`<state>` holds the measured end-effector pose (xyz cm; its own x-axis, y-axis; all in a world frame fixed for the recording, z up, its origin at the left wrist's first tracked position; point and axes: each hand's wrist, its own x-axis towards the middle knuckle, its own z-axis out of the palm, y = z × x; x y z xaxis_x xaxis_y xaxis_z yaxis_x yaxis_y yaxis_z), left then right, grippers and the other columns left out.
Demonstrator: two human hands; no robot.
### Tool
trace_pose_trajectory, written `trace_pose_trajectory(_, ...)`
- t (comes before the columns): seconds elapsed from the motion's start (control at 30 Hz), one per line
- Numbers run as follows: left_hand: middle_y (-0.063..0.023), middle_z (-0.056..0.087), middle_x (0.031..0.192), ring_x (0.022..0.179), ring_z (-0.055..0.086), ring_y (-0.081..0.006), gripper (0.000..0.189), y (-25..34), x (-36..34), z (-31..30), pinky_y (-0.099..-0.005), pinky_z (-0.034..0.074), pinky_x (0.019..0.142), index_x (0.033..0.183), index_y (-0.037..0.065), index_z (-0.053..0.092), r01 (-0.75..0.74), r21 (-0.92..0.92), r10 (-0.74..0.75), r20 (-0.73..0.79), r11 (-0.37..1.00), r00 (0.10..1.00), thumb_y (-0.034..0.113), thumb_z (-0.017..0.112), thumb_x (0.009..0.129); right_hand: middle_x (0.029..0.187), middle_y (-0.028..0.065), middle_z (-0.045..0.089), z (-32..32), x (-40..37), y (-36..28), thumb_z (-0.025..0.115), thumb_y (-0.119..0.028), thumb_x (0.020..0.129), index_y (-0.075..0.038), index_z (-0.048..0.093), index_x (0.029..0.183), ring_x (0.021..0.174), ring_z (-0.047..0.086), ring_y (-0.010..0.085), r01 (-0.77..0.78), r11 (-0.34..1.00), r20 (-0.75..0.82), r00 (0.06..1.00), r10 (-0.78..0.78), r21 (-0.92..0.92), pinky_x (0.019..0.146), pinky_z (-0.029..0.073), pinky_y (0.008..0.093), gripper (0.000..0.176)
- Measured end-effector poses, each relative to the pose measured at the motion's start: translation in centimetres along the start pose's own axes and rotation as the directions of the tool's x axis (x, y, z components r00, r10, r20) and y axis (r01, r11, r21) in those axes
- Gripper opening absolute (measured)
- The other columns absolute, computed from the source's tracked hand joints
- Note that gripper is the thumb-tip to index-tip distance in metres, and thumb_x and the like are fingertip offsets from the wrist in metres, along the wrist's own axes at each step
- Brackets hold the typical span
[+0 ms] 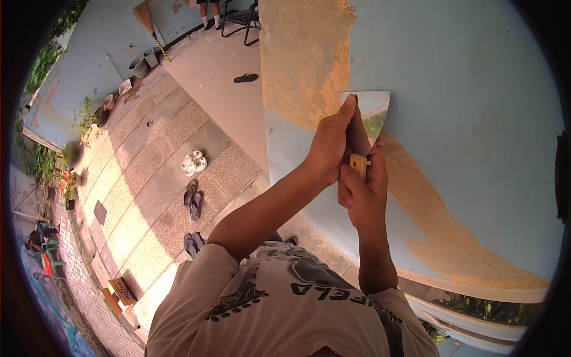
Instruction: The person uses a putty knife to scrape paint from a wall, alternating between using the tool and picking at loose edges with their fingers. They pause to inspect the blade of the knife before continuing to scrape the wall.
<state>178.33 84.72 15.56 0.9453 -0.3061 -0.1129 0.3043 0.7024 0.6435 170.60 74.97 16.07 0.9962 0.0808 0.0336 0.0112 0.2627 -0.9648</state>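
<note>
A wide metal scraper [375,113] with a shiny blade and a wooden handle lies flat against a light blue wall [476,119]. Its blade edge sits at the rim of a bare orange-brown patch [309,59] where the paint is gone. My right hand [361,193] is wrapped around the handle. My left hand [329,149] lies over the top of the tool, with its fingers stretched along the back of the blade and pressing it to the wall. Another long bare streak [440,220] runs down the wall below the scraper.
Pairs of sandals [194,163] and slippers [192,199] lie on the paved ground at the left, and one black sandal [245,77] farther off. A broom [148,24], buckets, a black chair [241,18] and another person's legs [209,12] are in the distance. A cardboard box [122,290] sits lower left.
</note>
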Motion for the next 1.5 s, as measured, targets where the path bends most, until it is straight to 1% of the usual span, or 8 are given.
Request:
trace_pose_trajectory(0.23, -0.0093, 0.059, 0.086, 0.076, 0.062, -0.0168, 0.054, -0.2, 0.2, -0.4, -0.0326, 0.055, 0.069, 0.1, -0.003, 0.055, 0.036, 0.11, -0.031, -0.045, 0.993, 0.998, 0.051, 0.048, 0.1, 0.07, 0.0019, 0.048, 0.7, 0.5, 0.4, 0.048, 0.004, 0.089, -0.005, 0.034, 0.121, 0.044, 0.038, 0.004, 0.049, 0.999, 0.004, 0.999, -0.049, 0.007, 0.038, 0.029, 0.022, 0.035)
trace_pose_trajectory(0.37, -0.0067, 0.059, 0.09, 0.078, 0.058, -0.0119, 0.053, -0.1, -0.2, 0.1, -0.0301, 0.055, 0.069, 0.1, -0.002, 0.055, 0.039, 0.072, -0.041, 0.034, 0.997, 0.999, 0.051, 0.052, 0.099, 0.07, 0.0022, 0.049, 0.4, -0.8, 0.7, 0.046, 0.004, 0.09, -0.005, 0.034, 0.12, 0.043, 0.038, 0.0038, 0.043, 0.999, -0.031, 0.999, -0.042, 0.014, 0.037, 0.029, 0.0217, 0.034)
trace_pose_trajectory(0.43, -0.001, 0.056, 0.076, 0.064, 0.049, -0.0078, 0.048, -0.2, -0.3, 0.9, -0.0237, 0.043, 0.056, 0.088, 0.004, 0.06, 0.008, 0.031, -0.007, -0.029, 0.999, 1.0, 0.05, 0.052, 0.099, 0.071, 0.0024, 0.049, 0.7, -0.6, 0.2, 0.046, 0.004, 0.09, -0.005, 0.034, 0.12, 0.043, 0.038, 0.0038, 0.04, 0.999, -0.02, 0.999, -0.039, 0.036, 0.037, 0.028, 0.0217, 0.034)
trace_pose_trajectory(0.57, -0.0025, 0.053, 0.079, 0.069, 0.057, -0.0111, 0.052, 0.1, -0.9, 0.8, -0.0302, 0.054, 0.066, 0.098, -0.001, 0.055, 0.031, 0.039, -0.032, 0.038, 0.999, 0.999, 0.051, 0.053, 0.098, 0.071, 0.0027, 0.05, -0.2, -0.8, 1.1, 0.047, 0.005, 0.09, -0.005, 0.034, 0.119, 0.043, 0.038, 0.0039, 0.043, 0.999, -0.039, 0.998, -0.042, 0.033, 0.037, 0.029, 0.0213, 0.034)
trace_pose_trajectory(1.1, -0.006, 0.054, 0.078, 0.067, 0.058, -0.0139, 0.055, -0.3, -0.2, 0.2, -0.0331, 0.057, 0.07, 0.092, 0.0, 0.055, -0.003, 0.126, 0.009, -0.045, 0.992, 0.999, 0.054, 0.051, 0.098, 0.065, 0.001, 0.048, 0.2, -0.3, 1.3, 0.046, 0.005, 0.09, -0.004, 0.033, 0.127, 0.043, 0.04, 0.0044, 0.062, 0.998, 0.004, 0.998, -0.062, 0.013, 0.039, 0.03, 0.0212, 0.041)
trace_pose_trajectory(1.23, -0.0083, 0.056, 0.08, 0.066, 0.061, -0.0171, 0.06, 0.5, 0.4, -0.2, -0.0341, 0.058, 0.071, 0.099, -0.003, 0.053, -0.068, 0.151, 0.062, 0.041, 0.986, 0.997, 0.057, 0.052, 0.096, 0.069, 0.0014, 0.049, 0.8, 0.3, 1.1, 0.046, 0.006, 0.089, -0.003, 0.035, 0.124, 0.044, 0.04, 0.0043, 0.075, 0.997, -0.02, 0.997, -0.075, -0.002, 0.039, 0.032, 0.0213, 0.039)
trace_pose_trajectory(1.37, -0.0103, 0.058, 0.08, 0.069, 0.064, -0.0173, 0.06, 0.4, -0.8, 0.6, -0.0322, 0.058, 0.068, 0.097, -0.003, 0.054, 0.027, 0.133, -0.023, -0.032, 0.991, 0.999, 0.057, 0.05, 0.097, 0.073, 0.0024, 0.051, 0.5, -0.8, 2.1, 0.048, 0.005, 0.088, -0.003, 0.036, 0.125, 0.047, 0.043, 0.0043, 0.144, 0.984, -0.045, 0.988, -0.149, -0.108, 0.04, 0.033, 0.0215, 0.041)
trace_pose_trajectory(1.5, -0.0134, 0.06, 0.087, 0.072, 0.065, -0.0193, 0.064, 1.4, 0.1, 0.1, -0.0337, 0.058, 0.068, 0.101, -0.006, 0.054, -0.047, 0.117, 0.043, 0.037, 0.992, 0.998, 0.058, 0.05, 0.096, 0.08, 0.0038, 0.052, 0.9, 0.7, 1.5, 0.049, 0.006, 0.088, -0.004, 0.036, 0.126, 0.051, 0.044, 0.0041, 0.103, 0.994, 0.001, 0.995, -0.103, -0.046, 0.041, 0.033, 0.0213, 0.041)
